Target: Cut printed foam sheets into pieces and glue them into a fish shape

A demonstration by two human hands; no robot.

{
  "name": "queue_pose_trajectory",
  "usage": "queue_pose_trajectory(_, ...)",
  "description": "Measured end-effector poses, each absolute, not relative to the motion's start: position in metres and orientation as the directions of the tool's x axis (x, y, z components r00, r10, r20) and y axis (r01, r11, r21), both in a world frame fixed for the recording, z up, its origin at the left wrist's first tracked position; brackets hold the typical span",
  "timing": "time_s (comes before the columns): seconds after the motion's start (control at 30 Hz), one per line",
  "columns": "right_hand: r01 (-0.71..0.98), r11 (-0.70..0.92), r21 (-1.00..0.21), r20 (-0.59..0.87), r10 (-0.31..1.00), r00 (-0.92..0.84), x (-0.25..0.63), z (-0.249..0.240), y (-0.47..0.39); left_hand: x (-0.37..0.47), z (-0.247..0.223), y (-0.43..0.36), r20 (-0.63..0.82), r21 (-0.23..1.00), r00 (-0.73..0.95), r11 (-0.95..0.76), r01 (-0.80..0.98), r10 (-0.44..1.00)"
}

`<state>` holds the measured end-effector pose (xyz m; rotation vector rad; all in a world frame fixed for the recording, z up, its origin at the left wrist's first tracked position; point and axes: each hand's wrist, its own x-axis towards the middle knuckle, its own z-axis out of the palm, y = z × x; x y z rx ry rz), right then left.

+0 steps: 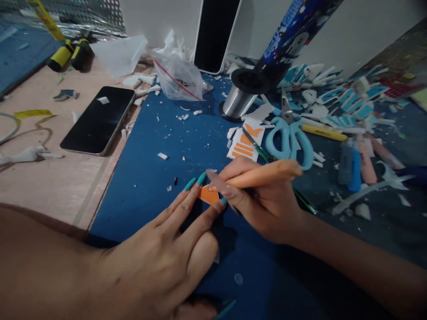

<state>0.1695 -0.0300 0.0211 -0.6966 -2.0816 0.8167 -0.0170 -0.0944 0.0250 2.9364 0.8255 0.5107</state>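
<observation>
My left hand lies palm down, fingers stretched out and apart. Its turquoise-nailed fingertips press the edges of a small orange piece flat against the blue mat. Between the fingers and thumb of my right hand is a thick orange pen-like stick, tilted, its narrow end at the orange piece. The exact contact of the tip is too small to tell. Just beyond the right hand lie a white card with orange shapes, dark pointed tweezers and light blue scissors.
A wire spool and a Pepsi can-printed tube stand at the back. A phone lies left; another device leans behind a zip bag. White and blue scraps cover the right side, with a yellow cutter.
</observation>
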Motion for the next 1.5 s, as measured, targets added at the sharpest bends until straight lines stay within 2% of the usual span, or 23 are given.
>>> queue_pose_trajectory(0.1, 0.158, 0.537, -0.828, 0.437, 0.797, -0.417, 0.178, 0.018, -0.030, -0.017, 0.025, -0.093, 0.292, 0.166, 0.799, -0.851, 0.498, 0.525)
queue_pose_trajectory(0.17, 0.146, 0.500, -0.854, 0.413, 0.822, -0.392, 0.183, 0.017, -0.030, -0.017, 0.024, -0.092, 0.276, 0.192, 0.795, -0.841, 0.506, 0.541)
queue_pose_trajectory(0.47, 0.135, 0.534, -0.835, 0.399, 0.756, -0.519, 0.185, 0.022, -0.025, -0.019, 0.022, -0.097, 0.255, 0.252, 0.766, -0.806, 0.536, 0.590)
queue_pose_trajectory(0.9, 0.130, 0.505, -0.853, 0.377, 0.769, -0.516, 0.185, 0.019, -0.024, -0.022, 0.024, -0.099, 0.223, 0.273, 0.766, -0.793, 0.545, 0.603)
queue_pose_trajectory(1.0, 0.144, 0.504, -0.852, 0.371, 0.773, -0.515, 0.185, 0.020, -0.024, -0.024, 0.024, -0.103, 0.276, 0.203, 0.748, -0.797, 0.569, 0.603)
queue_pose_trajectory(1.13, 0.163, 0.477, -0.863, 0.346, 0.795, -0.498, 0.183, 0.022, -0.025, -0.027, 0.024, -0.107, 0.416, 0.009, 0.732, -0.808, 0.590, 0.539)
queue_pose_trajectory(1.2, 0.159, 0.482, -0.861, 0.357, 0.797, -0.487, 0.183, 0.022, -0.025, -0.028, 0.023, -0.107, 0.440, -0.050, 0.721, -0.787, 0.615, 0.536)
queue_pose_trajectory(1.5, 0.154, 0.446, -0.882, 0.326, 0.810, -0.487, 0.184, 0.022, -0.025, -0.026, 0.024, -0.106, 0.434, -0.062, 0.722, -0.782, 0.621, 0.539)
